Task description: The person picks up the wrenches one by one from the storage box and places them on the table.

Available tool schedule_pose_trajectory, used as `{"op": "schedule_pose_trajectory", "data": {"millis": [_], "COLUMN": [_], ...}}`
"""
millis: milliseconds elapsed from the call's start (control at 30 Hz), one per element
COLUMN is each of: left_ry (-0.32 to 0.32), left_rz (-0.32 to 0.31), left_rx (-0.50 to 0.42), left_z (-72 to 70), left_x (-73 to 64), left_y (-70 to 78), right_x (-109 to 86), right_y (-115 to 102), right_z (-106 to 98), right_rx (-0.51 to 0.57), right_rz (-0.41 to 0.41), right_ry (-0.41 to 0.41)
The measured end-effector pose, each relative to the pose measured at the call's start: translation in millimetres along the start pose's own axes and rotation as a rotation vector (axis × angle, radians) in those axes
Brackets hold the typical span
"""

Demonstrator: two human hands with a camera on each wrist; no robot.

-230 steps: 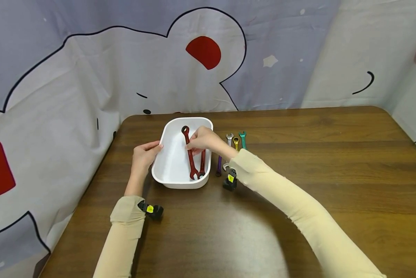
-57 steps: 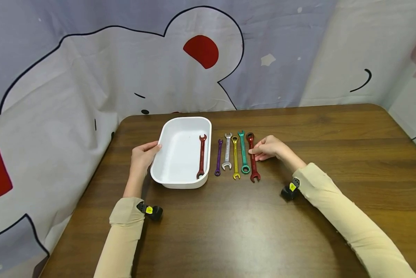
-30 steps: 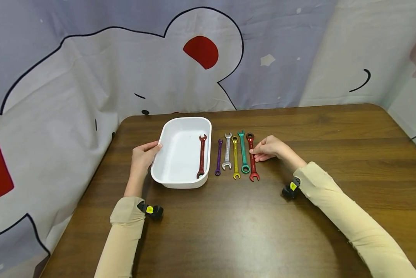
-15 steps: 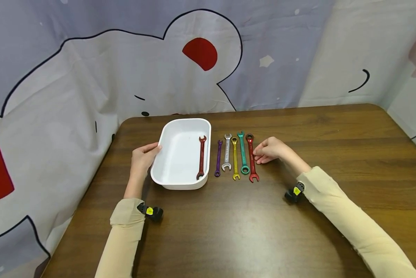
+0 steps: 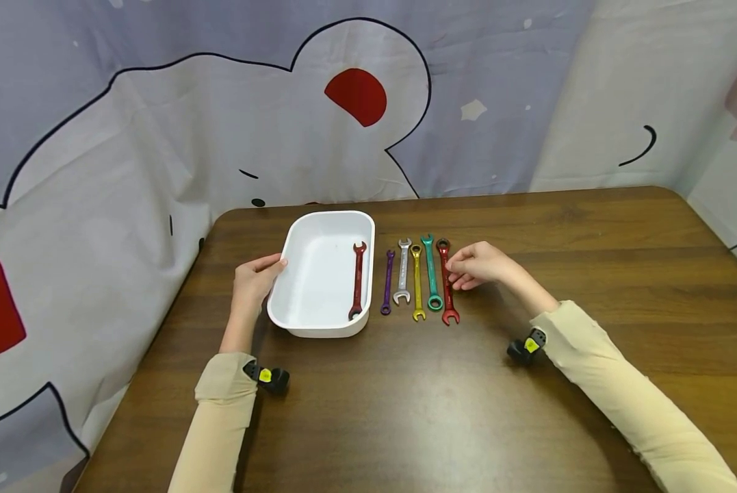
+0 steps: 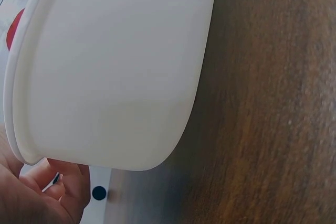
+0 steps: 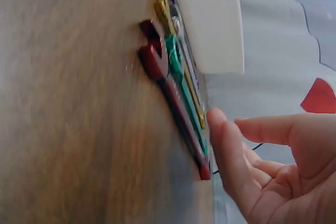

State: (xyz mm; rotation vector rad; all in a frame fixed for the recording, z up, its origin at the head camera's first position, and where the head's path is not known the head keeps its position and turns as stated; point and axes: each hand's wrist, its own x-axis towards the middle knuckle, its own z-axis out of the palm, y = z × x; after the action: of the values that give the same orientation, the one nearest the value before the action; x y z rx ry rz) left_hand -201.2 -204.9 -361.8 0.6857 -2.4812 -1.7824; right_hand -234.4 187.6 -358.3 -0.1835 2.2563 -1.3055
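Note:
My left hand [image 5: 253, 282] pinches the left rim of a white plastic tub [image 5: 315, 274], thumb over the edge and fingers against the outside wall. In that tub, along its right side, lies a dark red wrench [image 5: 358, 281]. Five more wrenches form a row on the table: purple [image 5: 387, 282], silver [image 5: 403, 270], yellow [image 5: 417, 284], green [image 5: 431, 274] and, at the right end, a larger red wrench [image 5: 447, 298]. Loosely bent and holding nothing, the fingers of my right hand [image 5: 479, 266] are beside the larger red wrench; the right wrist view shows them apart from it.
The brown wooden table [image 5: 399, 411] stretches to the right and toward the front. Behind its back edge hangs a printed cloth [image 5: 485, 137]. Small black wrist cameras sit below both hands, over the table.
Earlier my right hand held the larger red wrench inside the tub. It then laid it at the row's right end and let go. My left hand stayed on the rim.

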Motion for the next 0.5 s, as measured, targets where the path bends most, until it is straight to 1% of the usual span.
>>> {"op": "schedule_pose_trajectory", "data": {"millis": [167, 300, 500], "left_ry": [0.004, 0.003, 0.004], "left_rz": [-0.005, -0.007, -0.005], "left_rx": [0.003, 0.003, -0.004], "left_z": [0.0, 0.5, 1.3], "left_x": [0.9, 2.0, 3.3], "left_y": [-0.6, -1.3, -2.1], "right_x": [-3.5, -4.6, -3.7], "right_y": [-4.9, -6.8, -9.7], "right_z": [6.4, 11.4, 17.0], "right_rx": [0.017, 0.028, 0.097], "right_rz": [-0.051, -0.062, -0.076], "right_ry": [0.008, -0.002, -0.039]}}
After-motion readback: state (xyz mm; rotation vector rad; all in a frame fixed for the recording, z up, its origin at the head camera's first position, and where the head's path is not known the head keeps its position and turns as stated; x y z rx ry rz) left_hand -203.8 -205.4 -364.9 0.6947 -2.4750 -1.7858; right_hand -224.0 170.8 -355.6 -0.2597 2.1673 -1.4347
